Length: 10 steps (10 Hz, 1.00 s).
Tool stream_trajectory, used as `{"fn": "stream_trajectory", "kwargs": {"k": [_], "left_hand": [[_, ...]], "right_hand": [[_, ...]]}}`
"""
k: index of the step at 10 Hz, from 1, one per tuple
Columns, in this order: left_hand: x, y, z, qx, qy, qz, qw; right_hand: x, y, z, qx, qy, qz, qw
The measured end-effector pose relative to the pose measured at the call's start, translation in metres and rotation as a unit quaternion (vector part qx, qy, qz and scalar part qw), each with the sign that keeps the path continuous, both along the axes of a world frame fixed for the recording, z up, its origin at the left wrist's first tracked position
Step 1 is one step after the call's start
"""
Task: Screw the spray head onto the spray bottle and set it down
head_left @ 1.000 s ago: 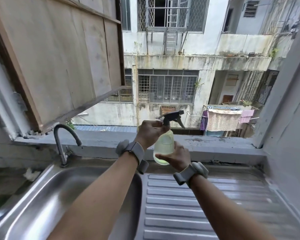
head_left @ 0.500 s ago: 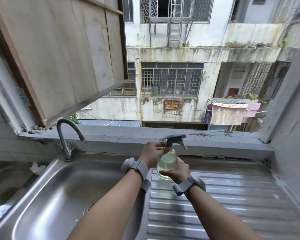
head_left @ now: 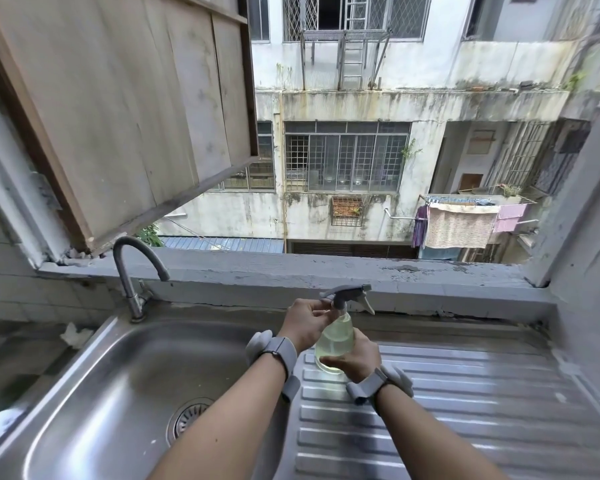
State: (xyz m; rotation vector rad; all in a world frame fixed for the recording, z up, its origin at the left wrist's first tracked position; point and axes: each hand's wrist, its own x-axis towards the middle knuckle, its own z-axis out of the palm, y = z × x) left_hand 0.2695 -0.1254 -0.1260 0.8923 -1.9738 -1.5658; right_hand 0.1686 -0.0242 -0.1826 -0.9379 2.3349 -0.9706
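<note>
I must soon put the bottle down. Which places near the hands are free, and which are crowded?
Free: the ribbed draining board, from the right hand across to the right wall, and the strip below the window ledge. The sink basin is bare but deep. Crowded: the spot under the spray bottle, where the left hand and both forearms meet, and around the tap.
</note>
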Motion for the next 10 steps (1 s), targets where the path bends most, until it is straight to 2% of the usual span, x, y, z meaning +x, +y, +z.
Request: {"fn": "stream_trajectory", "kwargs": {"k": [5,7,8,9,10], "left_hand": [[0.002,-0.002,0.003,-0.026,-0.033,-0.016,0.999],[0.031,-0.004,0.017,-0.088,-0.077,-0.035,0.993],[0.072,0.006,0.026,-0.077,-0.031,-0.010,0.997],[0.125,0.025,0.022,-0.021,0.010,-0.011,1.000],[0.175,0.053,0.008,0.061,0.008,-0.074,0.995]], "right_hand": [[-0.001,-0.002,0.008,0.042,-0.005,0.019,0.999],[-0.002,0.016,0.022,0.033,0.002,0.041,0.999],[0.002,0.048,0.040,-0.014,0.017,0.027,0.999],[0.007,0.097,0.046,-0.038,0.006,0.035,0.999],[0.008,0.148,0.036,-0.012,-0.105,0.109,0.988]]}}
